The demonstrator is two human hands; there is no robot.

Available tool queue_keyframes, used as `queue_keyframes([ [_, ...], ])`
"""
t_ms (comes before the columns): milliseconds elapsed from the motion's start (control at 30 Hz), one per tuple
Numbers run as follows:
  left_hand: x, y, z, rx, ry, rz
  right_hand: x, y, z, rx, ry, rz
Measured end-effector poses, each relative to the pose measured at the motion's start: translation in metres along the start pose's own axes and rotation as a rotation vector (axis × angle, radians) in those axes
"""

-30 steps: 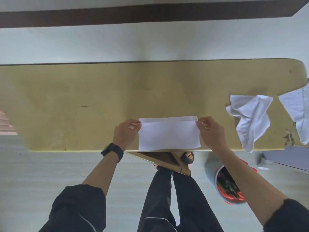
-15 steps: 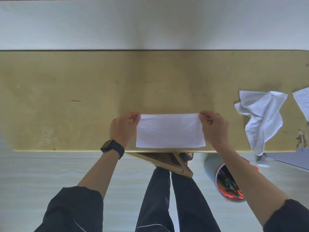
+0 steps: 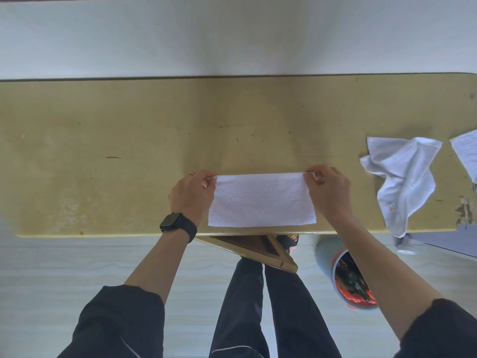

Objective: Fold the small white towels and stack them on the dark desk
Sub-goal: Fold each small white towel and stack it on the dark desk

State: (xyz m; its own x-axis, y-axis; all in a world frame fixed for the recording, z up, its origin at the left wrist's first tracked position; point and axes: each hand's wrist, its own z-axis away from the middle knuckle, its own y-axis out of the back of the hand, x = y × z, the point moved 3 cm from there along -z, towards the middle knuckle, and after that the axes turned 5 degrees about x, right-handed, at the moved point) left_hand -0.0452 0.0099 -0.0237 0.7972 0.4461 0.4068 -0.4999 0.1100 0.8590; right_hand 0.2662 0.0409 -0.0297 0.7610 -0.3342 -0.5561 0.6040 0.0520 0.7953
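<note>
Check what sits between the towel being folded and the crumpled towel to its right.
In the head view, only the right hand, pinching the folded towel at its far corner, then bare desk up to the crumpled towel.

Soft even daylight, sharp, wide-angle edge bending

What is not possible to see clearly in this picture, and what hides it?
Head view:
- towel at right: cut off by the frame edge.
- crumpled towel: its red label is too small to read.
- bucket: contents blurred, partly behind the right forearm.
- folded towel: layer count hidden from above.
</note>
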Motion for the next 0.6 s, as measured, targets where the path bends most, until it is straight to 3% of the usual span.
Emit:
queue_keyframes([
  [233, -0.001, 0.000, 0.006, 0.029, 0.007, 0.001, -0.001, 0.001, 0.005, 0.016, -0.017, -0.034],
  [300, 0.000, -0.001, 0.008, 0.051, -0.077, -0.065, -0.007, 0.005, 0.017, 0.094, 0.017, -0.020],
  [367, 0.000, -0.005, 0.013, 0.109, -0.281, -0.199, -0.019, 0.007, 0.042, 0.149, 0.131, 0.015],
  [467, 0.000, -0.013, 0.019, 0.159, -0.583, -0.264, -0.038, -0.008, 0.086, 0.015, 0.223, 0.169],
  [600, -0.008, -0.015, 0.020, 0.130, -0.581, -0.308, -0.043, -0.031, 0.085, -0.140, 0.106, 0.442],
])
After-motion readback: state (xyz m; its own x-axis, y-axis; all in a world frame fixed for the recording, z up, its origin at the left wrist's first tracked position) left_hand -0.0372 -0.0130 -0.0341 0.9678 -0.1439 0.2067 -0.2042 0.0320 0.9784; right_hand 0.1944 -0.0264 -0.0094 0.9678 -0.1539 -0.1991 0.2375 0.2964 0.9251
